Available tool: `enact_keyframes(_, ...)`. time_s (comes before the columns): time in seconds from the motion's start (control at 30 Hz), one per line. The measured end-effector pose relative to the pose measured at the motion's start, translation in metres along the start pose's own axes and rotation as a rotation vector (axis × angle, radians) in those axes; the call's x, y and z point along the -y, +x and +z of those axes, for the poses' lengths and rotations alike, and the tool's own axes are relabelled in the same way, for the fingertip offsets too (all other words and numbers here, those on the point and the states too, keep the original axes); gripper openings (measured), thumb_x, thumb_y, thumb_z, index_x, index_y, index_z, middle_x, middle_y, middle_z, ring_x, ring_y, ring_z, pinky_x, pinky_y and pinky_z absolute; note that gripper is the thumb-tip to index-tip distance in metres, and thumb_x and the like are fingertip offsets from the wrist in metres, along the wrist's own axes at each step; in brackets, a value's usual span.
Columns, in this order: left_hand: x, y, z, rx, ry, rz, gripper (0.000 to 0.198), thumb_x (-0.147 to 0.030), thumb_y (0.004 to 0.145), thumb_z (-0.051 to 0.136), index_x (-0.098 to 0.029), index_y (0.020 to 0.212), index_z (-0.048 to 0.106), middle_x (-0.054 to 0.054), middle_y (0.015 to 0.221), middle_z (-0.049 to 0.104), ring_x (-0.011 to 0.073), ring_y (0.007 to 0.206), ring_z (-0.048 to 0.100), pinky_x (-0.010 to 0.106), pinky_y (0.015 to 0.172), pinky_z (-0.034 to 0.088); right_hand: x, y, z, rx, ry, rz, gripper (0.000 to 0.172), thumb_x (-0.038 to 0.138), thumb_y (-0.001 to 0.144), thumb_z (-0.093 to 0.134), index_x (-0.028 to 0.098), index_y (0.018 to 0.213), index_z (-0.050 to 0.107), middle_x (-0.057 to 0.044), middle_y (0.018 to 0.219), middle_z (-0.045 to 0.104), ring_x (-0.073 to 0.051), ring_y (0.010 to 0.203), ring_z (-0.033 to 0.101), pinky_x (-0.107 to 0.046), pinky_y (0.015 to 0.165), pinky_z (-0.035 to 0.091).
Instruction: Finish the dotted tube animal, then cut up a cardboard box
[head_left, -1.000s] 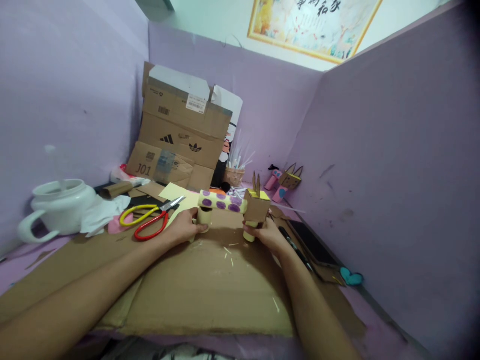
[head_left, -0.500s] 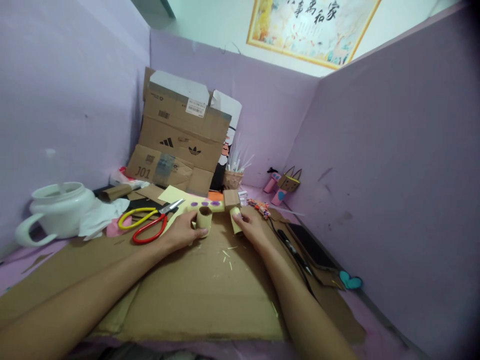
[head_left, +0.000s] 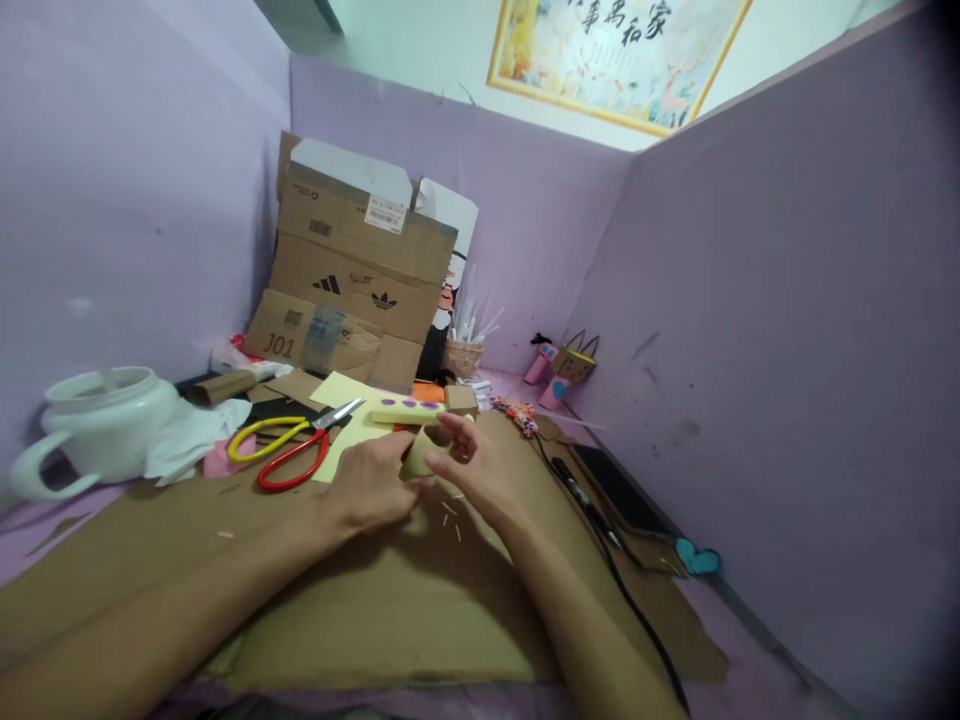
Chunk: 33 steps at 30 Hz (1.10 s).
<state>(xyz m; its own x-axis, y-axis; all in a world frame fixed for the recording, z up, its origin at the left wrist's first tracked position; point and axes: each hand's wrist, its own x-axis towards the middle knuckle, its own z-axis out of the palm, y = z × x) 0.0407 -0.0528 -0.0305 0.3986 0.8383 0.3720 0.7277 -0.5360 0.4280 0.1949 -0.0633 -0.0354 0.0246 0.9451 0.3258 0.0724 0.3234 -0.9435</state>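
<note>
A short cardboard tube (head_left: 422, 455) covered in pale yellow paper is tilted above the cardboard sheet (head_left: 390, 610), its open end facing up. My left hand (head_left: 375, 480) is closed around its left side. The curved fingers and thumb of my right hand (head_left: 474, 468) are at its right rim, partly hiding it. Behind my right fingertips, a bit of another pale yellow piece (head_left: 469, 420) shows beside a small cardboard box (head_left: 460, 400). A yellow strip with purple dots (head_left: 409, 410) lies just beyond the tube. Thin paper scraps (head_left: 450, 515) are scattered below my hands.
Scissors with red and yellow handles (head_left: 296, 455) lie left of my hands, near a white pot (head_left: 105, 425). At right are a black pen (head_left: 585, 500), a dark flat device (head_left: 622, 490) and a blue heart (head_left: 697, 557). An unfolded carton (head_left: 360, 270) leans at the back.
My right hand has let go of the second yellow tube and moved left to the tube in my left hand. That tube is now raised and tilted.
</note>
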Motion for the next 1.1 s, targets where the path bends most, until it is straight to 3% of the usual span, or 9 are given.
enact_keyframes(0.1, -0.011, -0.006, -0.003, -0.044, 0.002, 0.098, 0.036, -0.037, 0.072, 0.054, -0.025, 0.106, 0.057, 0.002, 0.092, 0.066, 0.0201, 0.078, 0.06, 0.027, 0.063, 0.039, 0.001, -0.004, 0.003, 0.019, 0.0, 0.015, 0.046, 0.027, 0.055, 0.073, 0.019, 0.099, 0.06, -0.005, 0.096, 0.063, -0.019, 0.086, 0.057, -0.029, 0.069, 0.047)
enact_keyframes(0.2, -0.01, -0.004, -0.004, -0.022, -0.079, 0.077, 0.039, -0.042, 0.071, 0.057, -0.024, 0.105, 0.059, 0.001, 0.089, 0.066, 0.0184, 0.075, 0.058, 0.026, 0.064, 0.039, 0.0, -0.007, -0.005, 0.048, 0.111, 0.048, 0.04, 0.028, 0.058, 0.073, 0.02, 0.095, 0.061, -0.003, 0.087, 0.064, -0.017, 0.077, 0.058, -0.03, 0.069, 0.046)
enact_keyframes(0.47, 0.005, 0.007, 0.0, 0.326, -0.679, 0.092, 0.039, -0.04, 0.074, 0.056, -0.012, 0.101, 0.06, 0.002, 0.076, 0.062, 0.0131, 0.063, 0.052, 0.022, 0.056, 0.039, -0.001, -0.011, -0.014, 0.145, 0.304, 0.017, 0.043, 0.026, 0.062, 0.074, 0.024, 0.101, 0.059, -0.004, 0.096, 0.065, -0.019, 0.085, 0.061, -0.031, 0.076, 0.047)
enact_keyframes(0.53, 0.005, 0.006, 0.002, 0.335, -0.732, 0.03, 0.038, -0.038, 0.073, 0.058, -0.012, 0.101, 0.059, 0.001, 0.073, 0.06, 0.0124, 0.06, 0.051, 0.022, 0.053, 0.038, -0.001, -0.01, -0.011, 0.129, 0.3, -0.01, 0.045, 0.026, 0.061, 0.074, 0.023, 0.103, 0.058, -0.005, 0.102, 0.063, -0.019, 0.091, 0.059, -0.031, 0.079, 0.047)
enact_keyframes(0.67, 0.004, 0.005, 0.006, 0.025, -0.536, -0.09, 0.034, -0.037, 0.069, 0.062, -0.018, 0.097, 0.059, 0.0, 0.079, 0.062, 0.0153, 0.066, 0.055, 0.024, 0.059, 0.041, -0.002, -0.008, -0.007, -0.058, 0.3, -0.005, 0.057, 0.029, 0.057, 0.077, 0.024, 0.108, 0.053, -0.006, 0.114, 0.056, -0.02, 0.103, 0.054, -0.029, 0.08, 0.047)
enact_keyframes(0.77, 0.002, 0.004, 0.007, -0.139, -0.35, -0.138, 0.031, -0.042, 0.068, 0.061, -0.021, 0.09, 0.055, 0.0, 0.08, 0.062, 0.0177, 0.071, 0.057, 0.026, 0.062, 0.04, -0.006, -0.009, -0.002, -0.026, 0.302, 0.11, 0.056, 0.036, 0.058, 0.075, 0.021, 0.107, 0.052, -0.007, 0.105, 0.059, -0.019, 0.088, 0.059, -0.028, 0.067, 0.05)
enact_keyframes(0.83, -0.002, 0.002, 0.009, -0.149, -0.204, -0.173, 0.031, -0.046, 0.07, 0.059, -0.022, 0.087, 0.05, 0.0, 0.076, 0.061, 0.0197, 0.071, 0.058, 0.026, 0.059, 0.038, -0.008, -0.01, 0.002, 0.027, 0.276, 0.118, 0.051, 0.04, 0.059, 0.073, 0.019, 0.102, 0.054, -0.007, 0.098, 0.061, -0.019, 0.082, 0.06, -0.029, 0.065, 0.049)
enact_keyframes(0.93, -0.008, -0.003, 0.015, -0.12, 0.014, -0.187, 0.029, -0.042, 0.072, 0.055, -0.023, 0.09, 0.044, 0.001, 0.079, 0.06, 0.0227, 0.069, 0.059, 0.028, 0.055, 0.034, -0.009, -0.012, 0.008, -0.05, 0.182, 0.076, 0.048, 0.039, 0.059, 0.073, 0.017, 0.097, 0.054, -0.006, 0.09, 0.061, -0.018, 0.079, 0.059, -0.03, 0.068, 0.049)
enact_keyframes(1.1, -0.01, -0.009, 0.02, -0.033, -0.045, 0.038, 0.031, -0.036, 0.072, 0.056, -0.022, 0.095, 0.041, 0.005, 0.097, 0.056, 0.0223, 0.078, 0.059, 0.029, 0.062, 0.037, -0.007, -0.011, 0.004, -0.118, 0.054, 0.066, 0.046, 0.03, 0.058, 0.073, 0.018, 0.096, 0.051, 0.001, 0.076, 0.057, -0.014, 0.067, 0.054, -0.027, 0.064, 0.046)
